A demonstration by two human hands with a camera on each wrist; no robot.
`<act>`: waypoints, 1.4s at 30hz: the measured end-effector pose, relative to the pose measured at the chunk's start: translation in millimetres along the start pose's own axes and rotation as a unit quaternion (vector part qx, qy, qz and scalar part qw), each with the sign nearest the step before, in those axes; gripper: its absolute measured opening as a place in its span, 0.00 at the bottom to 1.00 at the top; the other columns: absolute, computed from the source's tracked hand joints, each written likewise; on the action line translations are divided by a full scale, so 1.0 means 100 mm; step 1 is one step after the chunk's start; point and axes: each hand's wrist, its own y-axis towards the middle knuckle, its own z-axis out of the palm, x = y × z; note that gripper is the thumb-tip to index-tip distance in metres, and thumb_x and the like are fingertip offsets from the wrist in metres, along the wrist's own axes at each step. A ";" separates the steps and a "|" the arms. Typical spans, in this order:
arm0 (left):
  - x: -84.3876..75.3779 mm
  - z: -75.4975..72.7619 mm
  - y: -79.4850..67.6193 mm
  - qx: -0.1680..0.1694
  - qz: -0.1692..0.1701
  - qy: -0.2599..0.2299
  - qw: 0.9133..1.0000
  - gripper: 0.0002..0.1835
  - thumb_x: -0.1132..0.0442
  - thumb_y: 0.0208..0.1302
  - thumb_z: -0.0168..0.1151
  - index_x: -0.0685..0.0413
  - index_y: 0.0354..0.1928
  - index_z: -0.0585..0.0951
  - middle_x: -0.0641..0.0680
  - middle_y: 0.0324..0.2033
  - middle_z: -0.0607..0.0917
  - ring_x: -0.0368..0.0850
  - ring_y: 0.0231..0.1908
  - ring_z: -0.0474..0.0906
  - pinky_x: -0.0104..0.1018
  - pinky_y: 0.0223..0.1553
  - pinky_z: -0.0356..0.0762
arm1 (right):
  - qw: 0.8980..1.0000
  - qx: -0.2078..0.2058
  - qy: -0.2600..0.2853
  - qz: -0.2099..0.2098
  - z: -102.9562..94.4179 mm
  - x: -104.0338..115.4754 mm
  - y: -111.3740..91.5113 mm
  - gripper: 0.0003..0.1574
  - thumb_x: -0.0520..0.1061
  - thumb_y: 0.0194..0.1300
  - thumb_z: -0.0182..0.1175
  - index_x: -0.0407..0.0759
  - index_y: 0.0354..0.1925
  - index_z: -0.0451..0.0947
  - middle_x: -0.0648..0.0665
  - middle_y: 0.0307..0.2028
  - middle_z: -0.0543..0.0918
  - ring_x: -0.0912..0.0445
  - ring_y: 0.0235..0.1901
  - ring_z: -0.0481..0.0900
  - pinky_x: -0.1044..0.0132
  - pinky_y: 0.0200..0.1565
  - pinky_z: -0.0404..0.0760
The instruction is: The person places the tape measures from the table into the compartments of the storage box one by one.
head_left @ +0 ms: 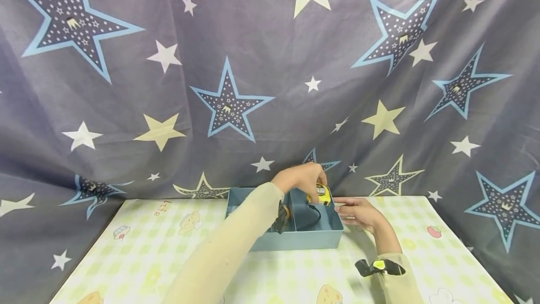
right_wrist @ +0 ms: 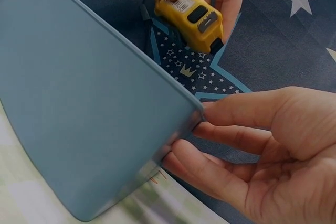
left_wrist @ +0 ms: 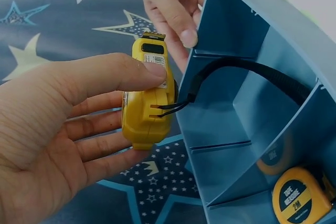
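My left hand [head_left: 304, 177] holds a yellow tape measure [head_left: 324, 194] over the right compartment of a blue-grey divided box [head_left: 301, 242]. The left wrist view shows the thumb on the labelled edge of its case [left_wrist: 148, 100] and the fingers behind. A black wrist strap [left_wrist: 247, 65] loops from the case into the box. At the box's right end, my right hand [head_left: 360, 214] touches the wall near the corner with its thumb and fingertips, fingers mostly extended. A second, orange-yellow tape measure [left_wrist: 300, 196] marked 2M lies in the neighbouring compartment.
Under the box is a table with a green checked, cartoon-printed cloth [head_left: 122, 257]. A dark curtain with stars [head_left: 253, 36] hangs close behind it. Thin dividers [head_left: 293, 212] split the box; my left forearm covers its left part.
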 end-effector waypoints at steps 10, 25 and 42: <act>0.04 0.13 0.09 -0.002 -0.025 -0.006 1.000 0.26 0.63 0.48 0.80 0.56 0.53 0.86 0.51 0.47 0.89 0.40 0.42 0.82 0.30 0.45 0.82 | 1.000 -0.010 0.004 0.001 0.01 -0.01 0.00 0.37 0.45 0.74 0.59 0.32 0.74 0.64 0.26 0.72 0.66 0.31 0.71 0.66 0.47 0.62 0.79; 0.07 0.21 0.15 0.027 -0.066 -0.009 0.997 0.26 0.61 0.50 0.80 0.55 0.54 0.86 0.52 0.51 0.87 0.41 0.43 0.81 0.33 0.45 0.83 | 1.000 -0.006 0.010 0.004 0.04 -0.05 -0.01 0.36 0.44 0.74 0.58 0.32 0.74 0.63 0.28 0.70 0.70 0.32 0.70 0.67 0.46 0.62 0.79; 0.09 0.28 0.11 0.031 -0.105 0.007 0.994 0.20 0.61 0.45 0.82 0.56 0.42 0.87 0.48 0.36 0.86 0.41 0.35 0.80 0.34 0.41 0.84 | 1.000 -0.005 0.009 0.001 0.01 0.00 0.01 0.36 0.43 0.73 0.58 0.32 0.74 0.64 0.31 0.67 0.75 0.37 0.68 0.71 0.50 0.61 0.80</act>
